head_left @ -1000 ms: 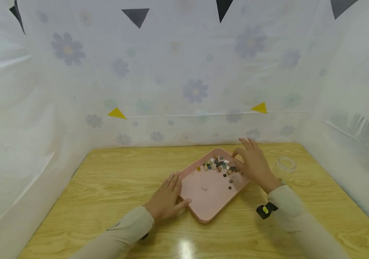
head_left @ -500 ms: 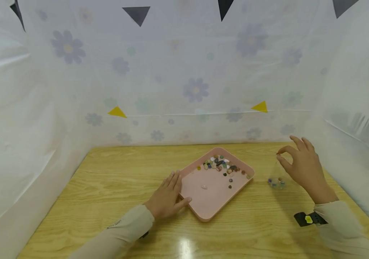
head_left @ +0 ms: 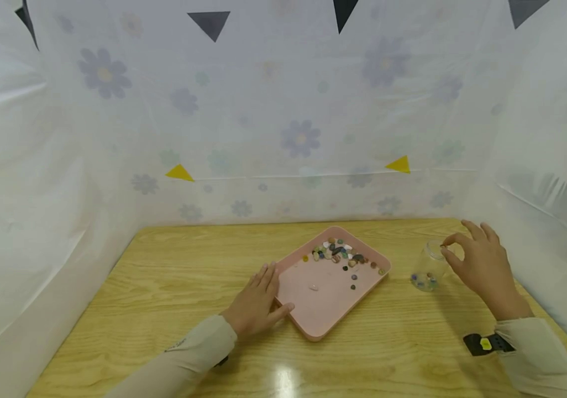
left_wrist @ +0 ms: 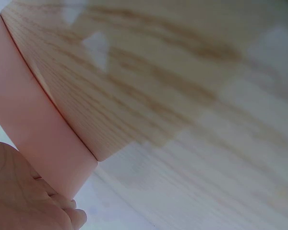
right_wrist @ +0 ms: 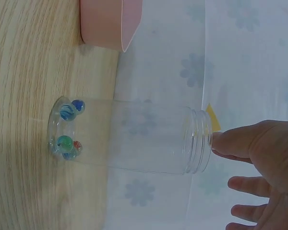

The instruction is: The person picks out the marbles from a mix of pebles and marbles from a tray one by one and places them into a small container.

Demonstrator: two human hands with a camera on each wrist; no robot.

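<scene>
The left hand (head_left: 256,301) lies flat on the counter (head_left: 174,287), fingers straight, touching the near-left edge of the pink tray (head_left: 330,318) with its pebbles (head_left: 335,253). To the right the clear jar (head_left: 429,268) stands upright. The right hand (head_left: 482,265) is just beside its mouth, thumb and forefinger at the rim, other fingers loosely spread; nothing is held that I can see.

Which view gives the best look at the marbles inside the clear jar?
The right wrist view: the jar fills the frame, and a few glass marbles show singly at its bottom, with the right hand by its mouth. The head view shows the jar small, its contents only specks. The left wrist view shows none of it.
</scene>
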